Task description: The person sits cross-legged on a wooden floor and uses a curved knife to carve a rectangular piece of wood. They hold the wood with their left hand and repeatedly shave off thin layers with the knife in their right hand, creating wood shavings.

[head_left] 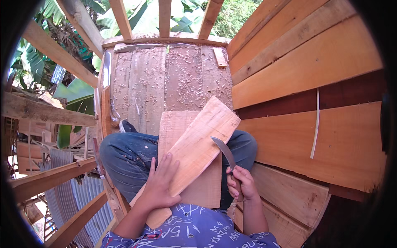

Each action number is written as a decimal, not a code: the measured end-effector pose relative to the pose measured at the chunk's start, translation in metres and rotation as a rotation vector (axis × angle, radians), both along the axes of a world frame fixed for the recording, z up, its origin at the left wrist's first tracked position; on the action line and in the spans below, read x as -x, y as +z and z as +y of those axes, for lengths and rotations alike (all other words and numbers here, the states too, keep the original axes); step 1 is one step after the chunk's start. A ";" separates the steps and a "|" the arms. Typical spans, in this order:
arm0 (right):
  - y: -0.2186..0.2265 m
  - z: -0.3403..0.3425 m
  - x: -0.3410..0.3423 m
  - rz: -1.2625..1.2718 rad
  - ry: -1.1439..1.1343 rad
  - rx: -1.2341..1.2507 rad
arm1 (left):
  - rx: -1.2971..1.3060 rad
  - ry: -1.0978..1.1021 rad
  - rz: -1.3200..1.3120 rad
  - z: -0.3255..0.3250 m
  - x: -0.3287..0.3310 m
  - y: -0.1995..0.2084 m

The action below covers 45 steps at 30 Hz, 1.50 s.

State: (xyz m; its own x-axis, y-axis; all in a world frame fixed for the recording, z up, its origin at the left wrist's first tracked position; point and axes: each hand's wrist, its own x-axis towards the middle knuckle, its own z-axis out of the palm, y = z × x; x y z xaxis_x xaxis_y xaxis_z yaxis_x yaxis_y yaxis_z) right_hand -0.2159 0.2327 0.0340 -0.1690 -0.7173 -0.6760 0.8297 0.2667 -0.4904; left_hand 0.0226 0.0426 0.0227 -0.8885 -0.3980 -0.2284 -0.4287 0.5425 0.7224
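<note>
A pale wooden board [206,132] lies slantwise across my lap, its far end up and to the right. Under it is a second, wider board [173,124], resting on my crossed legs. My left hand [162,182] is laid on the near left part of the slanted board, fingers stretched out and apart. In my right hand [244,182] is a knife with a curved blade [225,149] and a wooden handle, the fingers wrapped round the handle. The blade points up and to the left, its tip over the slanted board's right edge; whether it touches cannot be made out.
Wood shavings cover the plank floor [140,82] ahead, where a small wood offcut [219,57] lies at the far right. A plank wall [306,74] rises close on my right. Open timber framing [53,120] stands at the left, with corrugated metal sheets [68,198] below.
</note>
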 end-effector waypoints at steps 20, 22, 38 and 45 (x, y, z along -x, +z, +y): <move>-0.014 0.004 0.018 0.037 -0.294 0.081 | -0.037 0.038 0.025 0.004 -0.003 -0.001; -0.010 0.011 0.011 -0.017 0.077 0.018 | -0.079 0.051 0.034 0.002 -0.002 0.000; -0.004 -0.030 -0.037 1.742 0.182 0.074 | -0.139 0.101 0.085 -0.006 -0.006 0.003; 0.008 -0.036 -0.028 1.838 0.155 -0.137 | -0.037 0.134 0.093 0.000 -0.005 -0.004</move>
